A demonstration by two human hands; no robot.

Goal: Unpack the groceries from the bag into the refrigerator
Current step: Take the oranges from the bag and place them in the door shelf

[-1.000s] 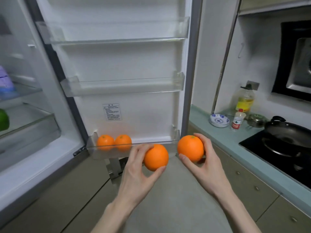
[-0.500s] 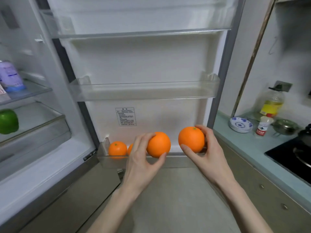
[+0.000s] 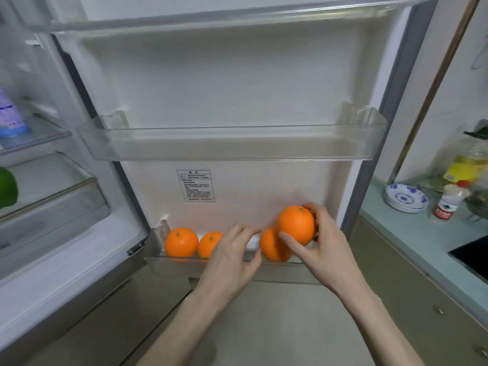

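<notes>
The fridge door stands open in front of me. Its bottom door bin (image 3: 184, 264) holds two oranges at its left end, one orange (image 3: 181, 241) by the wall and a second orange (image 3: 210, 244) beside it. A third, blurred orange (image 3: 273, 247) is low in the bin, just past the spread fingertips of my left hand (image 3: 232, 257), which no longer wraps it. My right hand (image 3: 324, 247) grips a fourth orange (image 3: 297, 224) just above and right of the third, over the bin's right part.
An empty middle door bin (image 3: 229, 146) hangs above. Inside the fridge at the left are a green pepper (image 3: 8, 191) and a purple bottle (image 3: 10, 117). The counter (image 3: 412, 233) at the right carries blue-patterned dishes (image 3: 405, 198), an oil bottle (image 3: 464, 167), a small bottle (image 3: 449, 204) and a stove corner (image 3: 472, 257).
I have come closer to the door. My left hand lowered its orange into the bottom bin and its fingers spread off it. My right hand carried its orange over the bin.
</notes>
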